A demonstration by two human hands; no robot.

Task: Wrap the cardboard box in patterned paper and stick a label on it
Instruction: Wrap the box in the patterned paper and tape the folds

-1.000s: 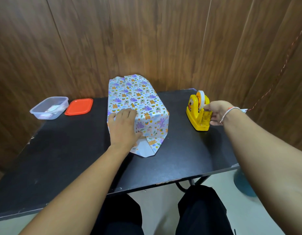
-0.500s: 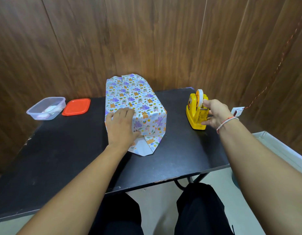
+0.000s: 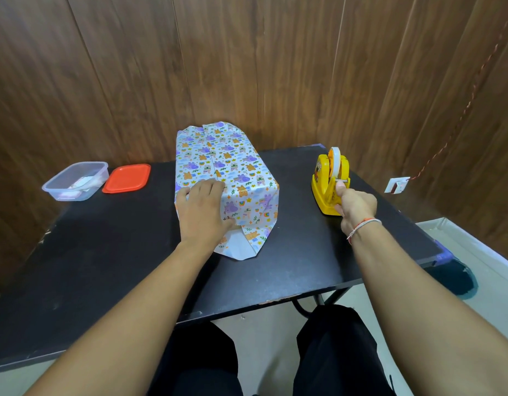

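While the left hand (image 3: 202, 212) lies flat with straight fingers across the near top edge of the box (image 3: 235, 178), the paper (image 3: 241, 241) covers the box completely; the cardboard is not visible. The box stands at the centre of the black table (image 3: 110, 252). Its near end flap is unfolded and lies on the table, white underside showing.

Compared with the frame half a second ago, the right hand (image 3: 355, 204) has shifted from the top of the dispenser (image 3: 329, 184) to its near end. Thumb and curled fingers now pinch at the cutter end; the tape strip itself is too small to confirm. The left hand and the box are unchanged in position.

At the table's far left, a clear tub (image 3: 75, 181) holds white items, with an orange lid (image 3: 127, 178) just beside it. A white plate (image 3: 397, 185) is mounted on the wood wall at right.

No writing is readable. The dispenser carries a cartoon sticker, its detail illegible. The paper print shows purple and orange animals, rainbows and stars.
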